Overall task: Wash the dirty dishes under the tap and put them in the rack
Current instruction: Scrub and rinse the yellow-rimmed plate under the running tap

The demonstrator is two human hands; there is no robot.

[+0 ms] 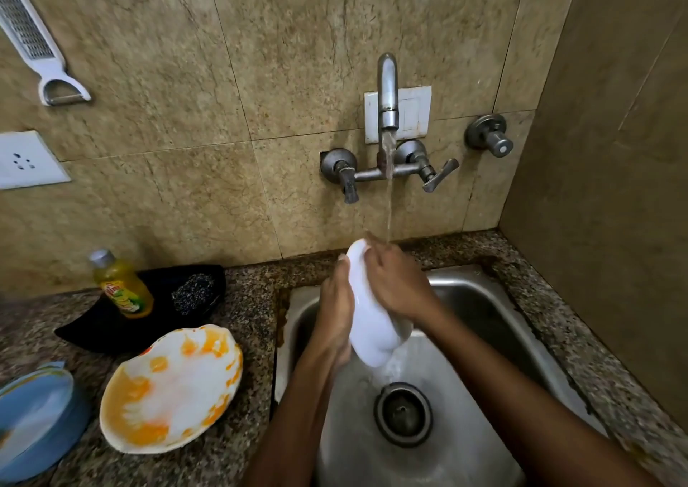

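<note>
A white plate (pixel 366 323) is held on edge over the steel sink (pixel 480 300), under the stream from the tap (pixel 387 92). My left hand (pixel 335 311) grips its left side, fingertips reaching its upper rim. My right hand (pixel 396 282) lies over the plate's right face, fingers curled on the top edge where the water lands. Water runs off the plate's lower end toward the drain (pixel 404 414). A second white plate (pixel 171 388), smeared with orange-yellow food, lies on the counter left of the sink.
A dish soap bottle (pixel 121 283) and a steel scrubber (pixel 193 293) sit on a black tray (pixel 93 328) behind the dirty plate. A blue bowl (pixel 37 419) is at the far left. A grater (pixel 31 36) hangs on the tiled wall. A side wall stands close on the right.
</note>
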